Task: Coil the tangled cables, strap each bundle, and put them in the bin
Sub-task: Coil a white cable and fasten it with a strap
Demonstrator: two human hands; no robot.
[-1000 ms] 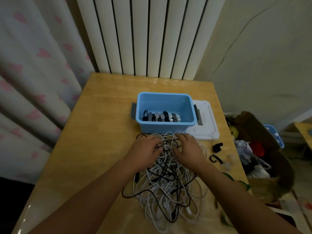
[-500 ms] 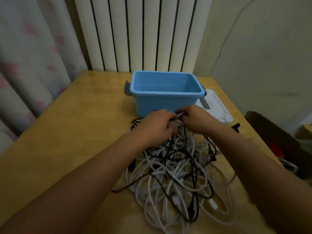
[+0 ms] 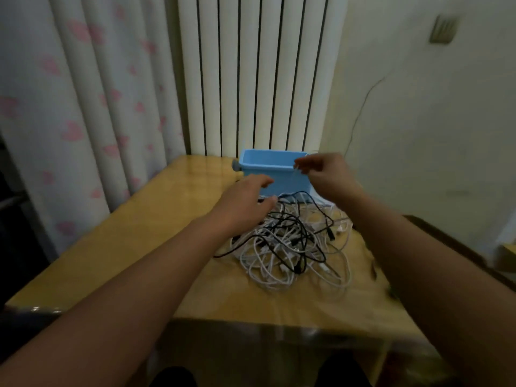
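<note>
- White and black cables (image 3: 290, 244) sit in one tangled heap on the wooden table (image 3: 156, 236), just in front of the blue bin (image 3: 272, 171). Nothing coiled or strapped in view; can't see the bin floor from this angle.
- Right hand (image 3: 325, 174) is raised in front of the bin's near right corner, thumb and forefinger pressed together as if pinching a thin white strand. The strand itself is blurred, so what exactly they hold is a guess.
- Left hand (image 3: 245, 199) hovers over the far left edge of the heap, fingers (image 3: 265, 182) relaxed and slightly spread, holding nothing.
- Step in hand, as I read it: isolate one cable from the pile.
- How to do it well:
  - find a plug end first and follow the cable from there
  - press the left hand flat on the heap so it doesn't drag along
  - draw slowly; on resistance, stop and feed the loop back, don't yank
  - white leads look alike, so trace by feel
- Risk: pulling mid-length tightens knots and may nudge the bin.
- No straps visible in this view; locate them before coiling.
</note>
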